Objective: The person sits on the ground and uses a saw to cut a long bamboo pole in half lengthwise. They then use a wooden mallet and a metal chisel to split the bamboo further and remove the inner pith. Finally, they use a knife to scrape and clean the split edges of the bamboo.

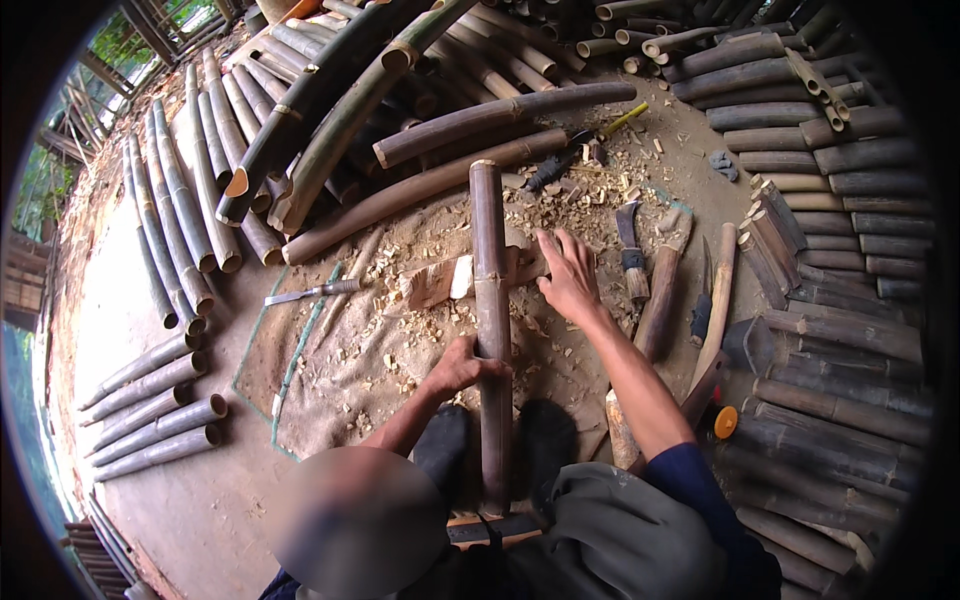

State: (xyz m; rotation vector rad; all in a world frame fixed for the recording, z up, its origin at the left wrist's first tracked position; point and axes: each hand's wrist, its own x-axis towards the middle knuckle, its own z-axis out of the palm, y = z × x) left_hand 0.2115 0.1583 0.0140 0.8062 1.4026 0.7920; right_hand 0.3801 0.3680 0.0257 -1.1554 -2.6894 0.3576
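Note:
A dark brown bamboo pole (490,260) runs upright through the middle of the view, from between my feet across a chipped wooden block (430,284). My left hand (467,368) is wrapped round the pole's lower half. To the right of the pole, my right hand (570,278) has its fingers stretched out and apart, holding nothing. Its fingertips are by the right end of the block; whether they touch it I cannot tell. Left of the block lies a chisel (312,291) with a wooden handle.
Right of my right hand lie a small hatchet-like tool (631,250), a wooden mallet (663,285), a knife (702,300) and a pale stick (716,308). Wood chips litter the sacking (350,340). Bamboo poles (460,125) lie ahead, with stacked bamboo lengths (850,330) along the right.

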